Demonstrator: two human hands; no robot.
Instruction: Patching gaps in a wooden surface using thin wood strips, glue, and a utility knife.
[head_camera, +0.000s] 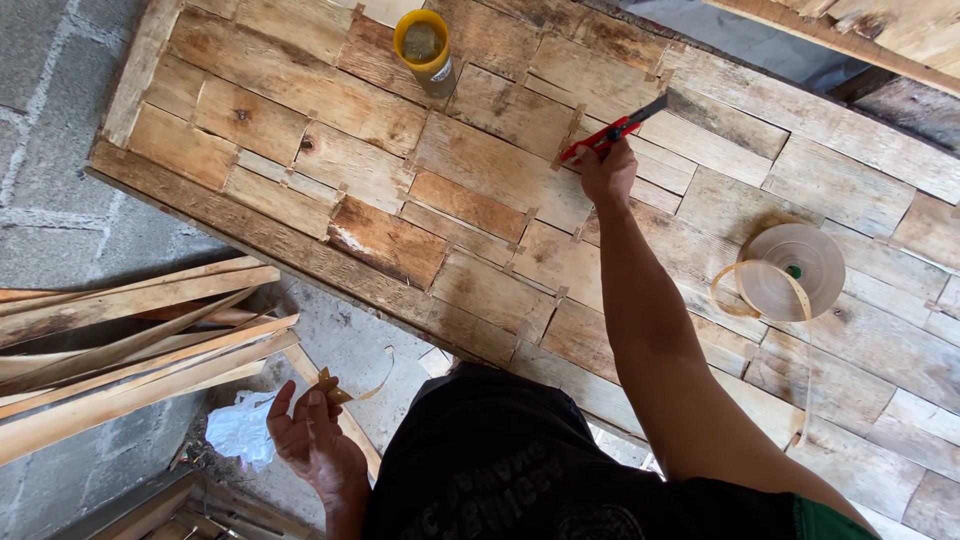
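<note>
My right hand (606, 172) reaches out over a panel of patched thin wood sheets (300, 90) and grips a red-handled utility knife (612, 130), its dark tip pointing up and right on the wood. Down below the table edge my left hand (310, 432) pinches a short curled strip of brown tape (352, 390). A roll of brown paper tape (790, 270) lies flat on the panel to the right of my forearm, with a loose end curling off it.
A yellow-rimmed container (424, 48) stands near the panel's far edge. A pile of thin wood slats (130, 340) lies at the left on the concrete floor. A crumpled white plastic bag (240, 430) sits on the floor near my left hand.
</note>
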